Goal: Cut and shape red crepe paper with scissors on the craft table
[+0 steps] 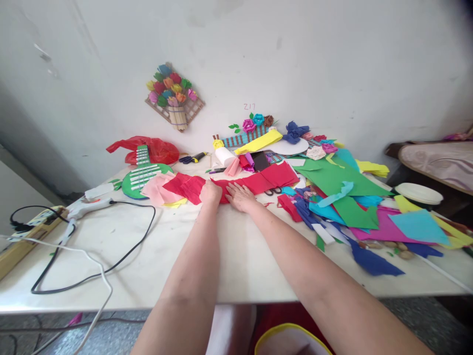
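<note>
A long strip of red crepe paper [264,180] lies across the table in front of me, creased on its left part and smoother on its right. My left hand [211,193] is closed on the strip near its middle, with the fingertips partly hidden. Just to the right, my right hand [239,196] lies flat on the same paper, fingers spread. Pink crepe paper [158,190] sits under the strip's left end, next to a green guitar-shaped craft [138,190] with white strips. Black scissor handles [274,191] show below the strip on the right.
A glue gun [88,209] and its looping black cable [152,224] lie at left, beside a power strip [35,231]. Coloured paper scraps, including a green sheet [343,177], cover the right side. A white bowl [419,193] stands farther right. The wall closes off the back.
</note>
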Available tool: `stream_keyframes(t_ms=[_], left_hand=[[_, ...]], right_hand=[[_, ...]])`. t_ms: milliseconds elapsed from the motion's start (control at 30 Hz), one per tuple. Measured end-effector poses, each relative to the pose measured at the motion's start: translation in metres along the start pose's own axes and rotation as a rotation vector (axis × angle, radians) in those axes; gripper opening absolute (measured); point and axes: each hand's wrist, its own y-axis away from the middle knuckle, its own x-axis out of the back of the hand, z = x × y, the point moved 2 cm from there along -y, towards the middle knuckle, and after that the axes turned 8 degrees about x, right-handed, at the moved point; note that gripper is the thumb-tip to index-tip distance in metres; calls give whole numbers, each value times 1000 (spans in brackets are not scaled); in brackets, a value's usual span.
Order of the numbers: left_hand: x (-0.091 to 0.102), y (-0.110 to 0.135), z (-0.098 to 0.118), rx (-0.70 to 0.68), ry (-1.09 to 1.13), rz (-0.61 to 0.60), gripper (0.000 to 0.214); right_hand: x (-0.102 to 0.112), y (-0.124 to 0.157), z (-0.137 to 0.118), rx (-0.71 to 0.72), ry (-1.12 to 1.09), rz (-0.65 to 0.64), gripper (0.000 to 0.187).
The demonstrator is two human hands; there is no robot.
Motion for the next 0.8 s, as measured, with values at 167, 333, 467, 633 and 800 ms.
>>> stream_keyframes(t_ms=[167, 333, 467, 633, 800], left_hand=[[-1, 5, 3, -46, -59, -2, 43], [-4, 7, 4, -97, -127, 3, 43], [-8, 8, 6, -132, -173, 9, 34], [-11, 13, 11, -200, -160, 52, 26], [-12, 16, 14, -197, -132, 53, 24]], right_hand=[[5, 5, -4, -8, 7, -2, 57], [5, 6, -5, -2, 12, 12, 57], [4, 4, -3, -10, 8, -3, 57], [4, 4, -3, -2, 16, -1, 57], [4, 5, -3, -1, -1, -2, 56]])
